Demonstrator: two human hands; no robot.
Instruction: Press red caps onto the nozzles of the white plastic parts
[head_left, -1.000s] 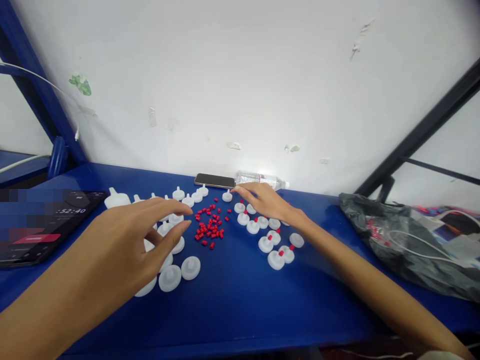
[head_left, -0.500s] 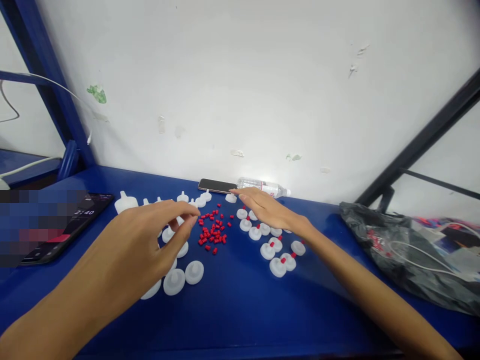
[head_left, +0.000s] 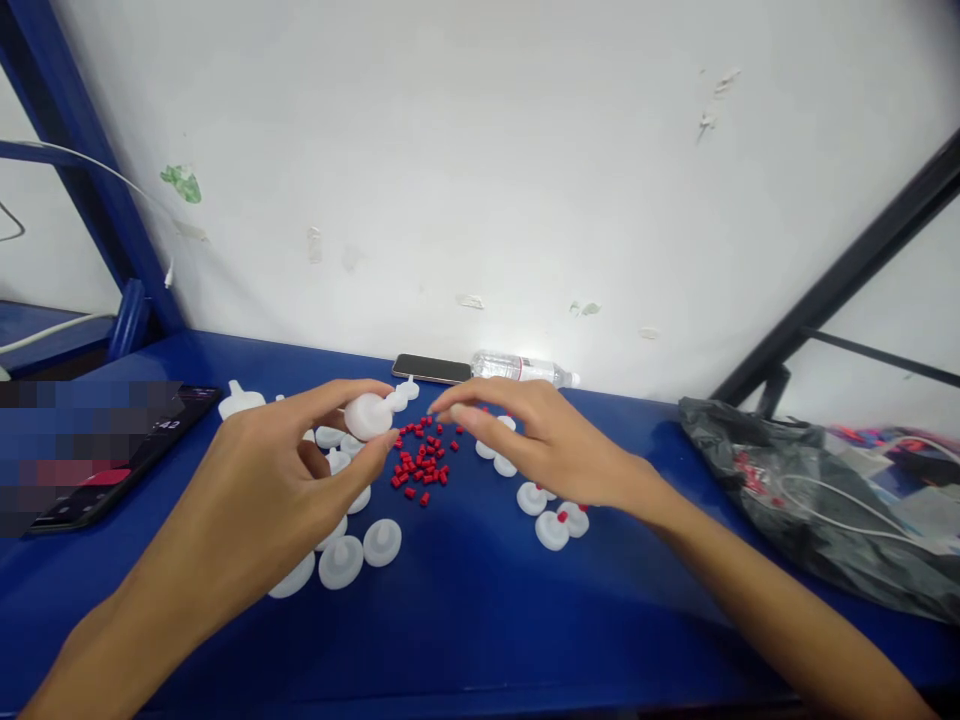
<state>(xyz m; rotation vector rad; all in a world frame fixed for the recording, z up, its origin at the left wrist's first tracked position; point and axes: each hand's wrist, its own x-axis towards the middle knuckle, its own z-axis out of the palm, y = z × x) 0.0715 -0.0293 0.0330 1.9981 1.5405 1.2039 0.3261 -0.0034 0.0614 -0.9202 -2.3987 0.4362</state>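
Note:
My left hand (head_left: 300, 450) grips a white nozzle cap (head_left: 367, 416) between thumb and fingers, its spout pointing right. Beneath and around that hand lie more white nozzle caps (head_left: 382, 543), spouts up, with no red on the ones I can see. To the right, my right hand (head_left: 544, 435) hovers over the far side of a pile of small red tips (head_left: 424, 465). Its fingers are stretched out, thumb apart, and I see nothing held. Under my right hand lie several white nozzle caps with red tips (head_left: 553, 531), partly hidden by the hand.
A phone (head_left: 431, 369) and a clear plastic bottle (head_left: 517, 368) lie by the wall. At left is another phone (head_left: 161, 440), partly blurred out. A dark plastic bag (head_left: 810, 520) with mixed items and a white cable sits right on the blue table (head_left: 465, 640).
My left hand has picked up a white nozzle cap and lifted it. My right hand has moved back toward me, down from near the bottle to the red tips.

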